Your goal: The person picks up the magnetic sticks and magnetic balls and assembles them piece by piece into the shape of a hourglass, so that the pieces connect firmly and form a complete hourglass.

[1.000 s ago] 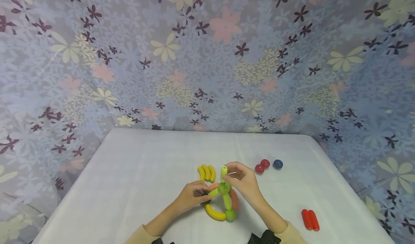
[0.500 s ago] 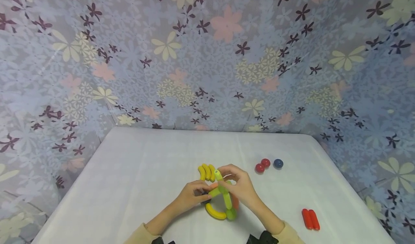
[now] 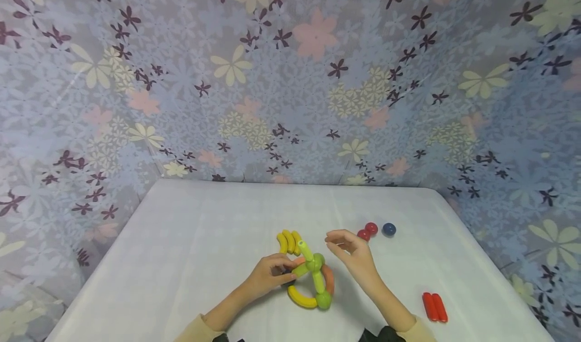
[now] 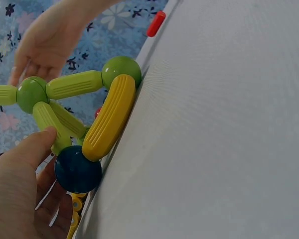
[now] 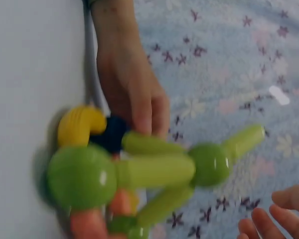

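Note:
On the table stands a frame of ball-and-rod building toy pieces, its base made of curved yellow (image 3: 301, 298) and orange (image 3: 329, 280) rods with balls at the joints. Straight green rods (image 4: 74, 83) rise from the base to a green ball (image 3: 315, 262) on top, from which one more green rod (image 3: 305, 250) sticks up, tilted left. My left hand (image 3: 268, 277) pinches a slanting green rod (image 4: 49, 124) between thumb and fingers, just by the dark blue ball (image 4: 78, 169). Right of the frame, my right hand (image 3: 354, 253) hovers with loosely bent fingers and holds nothing.
Several curved yellow rods (image 3: 289, 242) lie behind the frame. Two red balls (image 3: 371, 228) and a blue ball (image 3: 389, 230) rest at the back right, partly behind my right hand. Two red rods (image 3: 434, 307) lie side by side near the right edge of the white table (image 3: 218, 221).
My right hand first tipped the top green rod to the left, then let go of it and drew away to the right. My left hand has kept its place.

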Tool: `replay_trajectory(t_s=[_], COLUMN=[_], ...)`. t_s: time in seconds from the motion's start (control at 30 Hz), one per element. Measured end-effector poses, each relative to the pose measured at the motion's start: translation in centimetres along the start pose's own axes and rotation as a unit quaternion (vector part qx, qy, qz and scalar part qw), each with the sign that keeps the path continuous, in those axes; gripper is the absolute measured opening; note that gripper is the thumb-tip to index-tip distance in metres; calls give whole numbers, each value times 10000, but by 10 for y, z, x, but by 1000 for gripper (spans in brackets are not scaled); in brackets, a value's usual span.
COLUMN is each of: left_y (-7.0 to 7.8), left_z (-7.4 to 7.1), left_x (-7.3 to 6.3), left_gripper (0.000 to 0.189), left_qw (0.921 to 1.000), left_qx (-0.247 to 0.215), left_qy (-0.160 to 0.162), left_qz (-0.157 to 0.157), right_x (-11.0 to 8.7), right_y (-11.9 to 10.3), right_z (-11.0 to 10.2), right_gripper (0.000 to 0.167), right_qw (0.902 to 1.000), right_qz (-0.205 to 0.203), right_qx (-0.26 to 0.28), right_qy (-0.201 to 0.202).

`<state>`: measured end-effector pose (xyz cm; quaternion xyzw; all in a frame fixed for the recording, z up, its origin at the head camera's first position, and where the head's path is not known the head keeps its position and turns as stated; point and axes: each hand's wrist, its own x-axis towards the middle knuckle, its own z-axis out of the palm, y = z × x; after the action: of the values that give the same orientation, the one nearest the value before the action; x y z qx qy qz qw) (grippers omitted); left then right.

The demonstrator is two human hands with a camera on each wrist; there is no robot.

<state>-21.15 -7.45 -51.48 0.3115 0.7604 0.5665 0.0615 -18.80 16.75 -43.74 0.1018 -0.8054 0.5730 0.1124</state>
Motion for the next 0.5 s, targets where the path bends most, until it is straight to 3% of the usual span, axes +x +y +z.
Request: replay_trajectory(t_s=[0.1,0.33,0.5], left_y=[0,4,6], left_z=[-1,-3,1], left_x=[-2,-2,0], left_gripper=[23,22,24], left_qw=[10000,9997,9994], left_qx=[44,207,46], left_qy=[43,91,-10], left_qz=[-2,-119,-333], right_x=[-1,15,25], right_y=[8,54,82], right_z=[-12,-30,-38], right_gripper=[15,17,23], right_qw=[9989,9869,9758], right_qz=[138,-147,193], right_qx=[-244,-984,-1303], right_qy=[381,1273,1746])
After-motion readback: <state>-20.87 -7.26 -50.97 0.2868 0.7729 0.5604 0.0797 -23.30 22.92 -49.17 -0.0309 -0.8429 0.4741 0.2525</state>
